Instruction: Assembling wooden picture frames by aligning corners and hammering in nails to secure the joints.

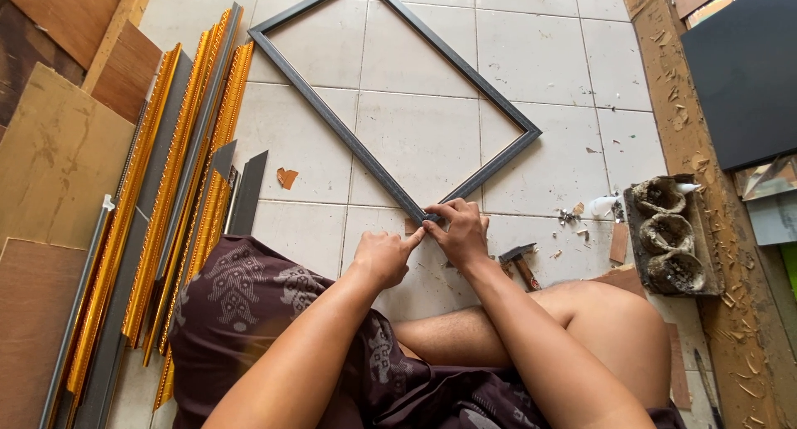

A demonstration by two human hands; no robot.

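1. On the tiled floor lies a dark grey picture frame, its near corner at the person's knees.
2. Left hand and right hand both pinch that corner joint.
3. It looks light and stiff but probably weak at the joints; best gripped along the rails.
4. Beside the right wrist rests a hammer; gilt mouldings lie well apart.

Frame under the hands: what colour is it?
Dark grey, almost black frame, seen best in the head view.

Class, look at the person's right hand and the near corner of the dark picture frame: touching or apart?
Touching. The head view shows the right hand with its fingers wrapped over the near corner of the dark picture frame on the tiled floor, no gap visible.
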